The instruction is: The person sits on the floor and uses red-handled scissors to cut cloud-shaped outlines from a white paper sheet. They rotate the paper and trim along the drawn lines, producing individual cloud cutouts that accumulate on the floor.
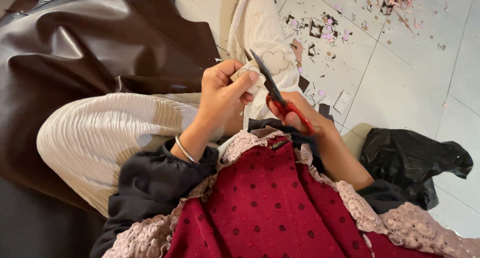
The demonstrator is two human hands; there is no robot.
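My left hand (222, 90) pinches a small piece of tan cardboard (270, 63) with flower shapes cut into it, held over my lap. My right hand (295, 113) grips red-handled scissors (272, 85), whose dark blades point up and cut into the cardboard next to my left thumb. A thin metal bangle sits on my left wrist. Both forearms come out of dark sleeves over a red dotted garment with pink lace trim.
I sit with knees bent in cream pleated trousers (110, 128). A brown glossy sheet (75, 43) lies at the left. Several pink and brown paper scraps (325, 30) litter the white tiled floor (400, 78). A crumpled black plastic bag (415, 160) lies at the right.
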